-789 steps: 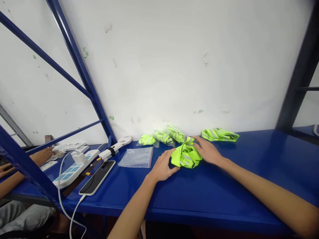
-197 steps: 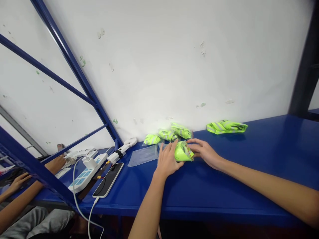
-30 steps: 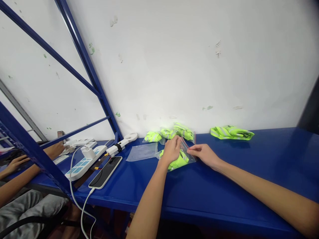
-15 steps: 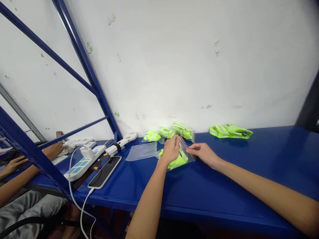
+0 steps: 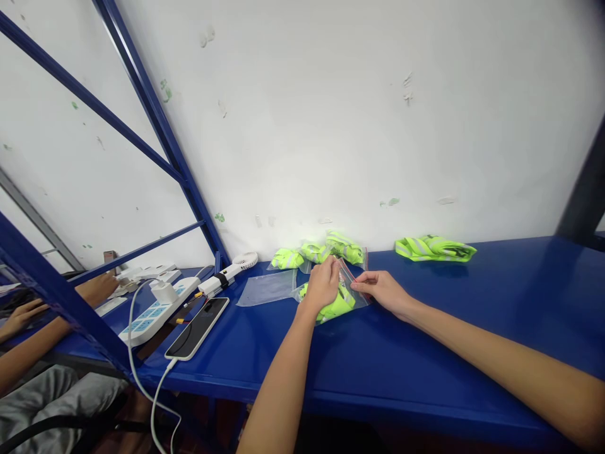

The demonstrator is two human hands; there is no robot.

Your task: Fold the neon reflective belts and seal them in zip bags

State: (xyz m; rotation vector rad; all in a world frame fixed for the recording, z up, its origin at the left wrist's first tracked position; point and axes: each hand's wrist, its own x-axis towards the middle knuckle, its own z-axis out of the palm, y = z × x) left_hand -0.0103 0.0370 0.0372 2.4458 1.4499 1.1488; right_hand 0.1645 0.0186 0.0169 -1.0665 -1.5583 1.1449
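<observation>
A clear zip bag [image 5: 362, 299] with a red zip strip lies on the blue table, and a folded neon-yellow reflective vest [image 5: 336, 307] is inside it. My left hand [image 5: 322, 282] is closed on the bag's upper edge and covers part of the vest. At the right end of the red strip, my right hand [image 5: 380, 290] pinches the bag between thumb and fingers. Behind my hands, several bagged yellow vests [image 5: 347, 247] rest against the wall. A flat clear bag [image 5: 267, 288] lies left of my left hand.
A folded yellow vest [image 5: 435, 248] sits by the wall at the right. On the left are a phone [image 5: 197, 329] with a cable, a power strip [image 5: 158, 312], a small white fan [image 5: 246, 260] and a blue metal frame [image 5: 177, 157]. Another person's hand [image 5: 98, 287] is beyond the frame.
The view has shifted very slightly. Both hands stay on the zip bag in nearly the same position.
</observation>
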